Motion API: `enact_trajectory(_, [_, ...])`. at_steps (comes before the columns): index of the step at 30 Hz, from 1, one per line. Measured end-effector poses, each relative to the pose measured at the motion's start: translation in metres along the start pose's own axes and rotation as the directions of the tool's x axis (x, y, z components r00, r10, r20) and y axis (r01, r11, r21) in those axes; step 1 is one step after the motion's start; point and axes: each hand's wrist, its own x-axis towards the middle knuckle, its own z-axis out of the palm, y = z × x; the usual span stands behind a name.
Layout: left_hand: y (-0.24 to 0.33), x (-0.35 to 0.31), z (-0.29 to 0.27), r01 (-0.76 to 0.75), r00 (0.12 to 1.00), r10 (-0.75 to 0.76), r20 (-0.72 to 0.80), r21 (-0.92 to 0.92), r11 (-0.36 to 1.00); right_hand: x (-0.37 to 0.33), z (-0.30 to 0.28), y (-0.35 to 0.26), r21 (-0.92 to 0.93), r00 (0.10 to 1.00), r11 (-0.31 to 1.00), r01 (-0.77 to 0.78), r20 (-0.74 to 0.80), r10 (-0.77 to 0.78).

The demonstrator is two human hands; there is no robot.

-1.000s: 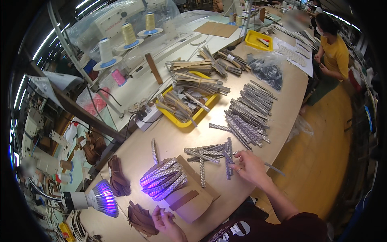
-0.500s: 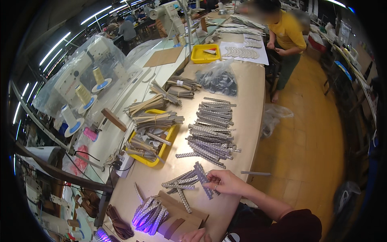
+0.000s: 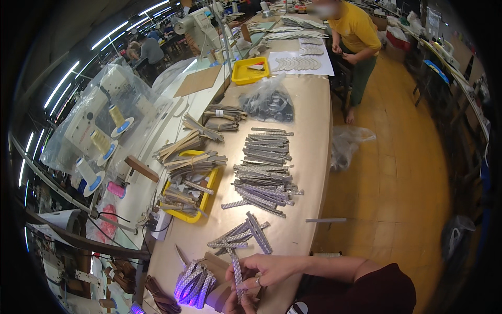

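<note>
A narrow grey-and-white braided strip stands roughly upright between my hands at the table's near edge. My right hand, with a ring on one finger, pinches it from the right. Below, my left hand grips its lower end, partly cut off by the picture's edge. Just beyond my hands lies a small loose heap of braided strips, with one strip slanting across its right side. Left of my hands sits a looped bundle of braided strips under purple light, beside brown card pieces.
Rows of braided strips lie farther up the table. A yellow tray holding strip bundles stands left of them. Beyond are a plastic bag of dark pieces and another yellow tray. A person in yellow stands at the far right.
My right hand has left the slanting strip in the heap and come nearer and left, where it now holds a braided strip. My left hand has risen to meet it. The view has shifted slightly.
</note>
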Motion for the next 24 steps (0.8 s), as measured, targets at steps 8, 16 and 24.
enact_trajectory(8, [0.003, 0.002, 0.002, -0.174, 0.984, 0.164, 0.071, 0.177, 0.969, -0.028, -0.035, -0.009, -0.097, 0.967, 0.995, 0.001, -0.253, -0.026])
enact_trajectory(16, [0.032, -0.004, 0.014, -0.452, 0.862, 0.503, 0.062, 0.541, 0.709, -0.044, -0.059, 0.015, -0.696, 0.692, 0.234, -0.678, -0.713, -0.114])
enact_trajectory(24, [0.023, -0.004, 0.022, -0.491, 0.855, 0.502, 0.129, 0.514, 0.704, -0.037, -0.068, 0.023, -0.724, 0.655, 0.281, -0.629, -0.689, -0.310])
